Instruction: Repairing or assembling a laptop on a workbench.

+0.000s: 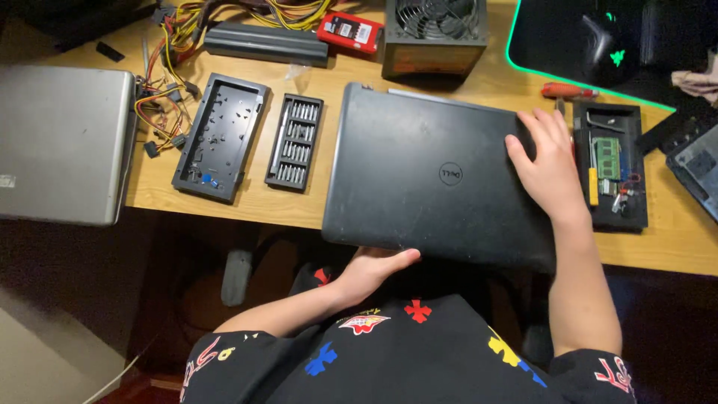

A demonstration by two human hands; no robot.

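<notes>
Head view: closed laptop lies on the desk, long axis left-right, near edge overhanging. Left hand cups that edge from below; right hand rests flat, fingers spread, on the lid's right end.
</notes>
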